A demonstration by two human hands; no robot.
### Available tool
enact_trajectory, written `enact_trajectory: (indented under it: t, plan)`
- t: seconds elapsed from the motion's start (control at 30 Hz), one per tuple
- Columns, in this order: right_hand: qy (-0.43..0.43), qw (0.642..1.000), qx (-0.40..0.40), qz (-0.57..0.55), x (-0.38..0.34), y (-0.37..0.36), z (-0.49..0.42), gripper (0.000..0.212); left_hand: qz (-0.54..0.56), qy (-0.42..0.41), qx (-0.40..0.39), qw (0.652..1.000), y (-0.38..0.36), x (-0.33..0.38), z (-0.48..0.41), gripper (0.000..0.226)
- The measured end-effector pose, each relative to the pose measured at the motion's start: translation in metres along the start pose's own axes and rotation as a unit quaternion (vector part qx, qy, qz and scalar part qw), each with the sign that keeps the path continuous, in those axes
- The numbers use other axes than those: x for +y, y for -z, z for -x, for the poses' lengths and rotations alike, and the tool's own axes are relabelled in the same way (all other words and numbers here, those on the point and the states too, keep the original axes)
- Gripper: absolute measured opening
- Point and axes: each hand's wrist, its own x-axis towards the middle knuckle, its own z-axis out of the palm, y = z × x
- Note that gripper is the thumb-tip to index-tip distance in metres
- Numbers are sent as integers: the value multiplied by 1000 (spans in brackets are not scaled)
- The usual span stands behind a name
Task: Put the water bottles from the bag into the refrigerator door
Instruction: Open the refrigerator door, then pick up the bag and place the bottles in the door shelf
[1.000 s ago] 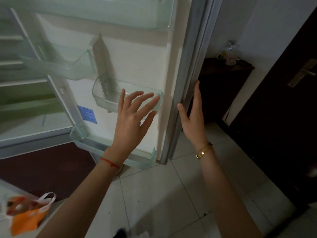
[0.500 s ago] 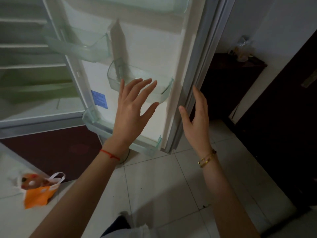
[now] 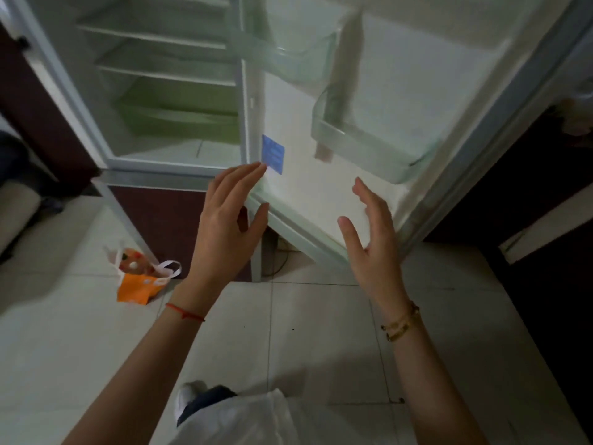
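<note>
- We see the fridge door (image 3: 401, 101) swung open, its white inner face toward us, with the fridge (image 3: 167, 91) compartment to its left showing bare shelves.
- Our left hand (image 3: 224, 226) hangs in the air in front of the door's lower left corner, fingers spread and loose, gripping nothing.
- Its fingertips lie just below a blue sticker (image 3: 273, 153) on the door's inner face; we cannot tell whether they touch the door.
- Our right hand (image 3: 372, 239) is also spread and empty, palm turned toward the left hand, in front of the door's lower edge.
- A clear door bin (image 3: 369, 149) juts out just above the right hand; we see nothing in it.
- A second bin (image 3: 298, 59) sits higher on the door, blurred.
- The bag (image 3: 141, 281), orange and white with white handles, stands on the tiled floor (image 3: 321, 332) well left of both hands, near the foot of the fridge.
- Its mouth is open and something round shows inside, too blurred for us to call it bottles.
- A red string (image 3: 184, 312) circles the left wrist, a gold bracelet (image 3: 401, 322) the right.
</note>
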Motion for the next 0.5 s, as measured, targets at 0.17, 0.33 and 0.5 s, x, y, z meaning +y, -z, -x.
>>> enact_trajectory:
  t: [0.17,0.33,0.5]
  plan:
    - [9,999,-40,-18,-21,-44,-8,53,-33,59,14,998,43,-37,19,48]
    - [24,997,-69,-25,-41,-101,-14,51,-56,107,26,992,91,-77,35,47]
    - [29,994,-104,-35,-67,-164,-15,51,-71,149,29,986,142,-118,48,47]
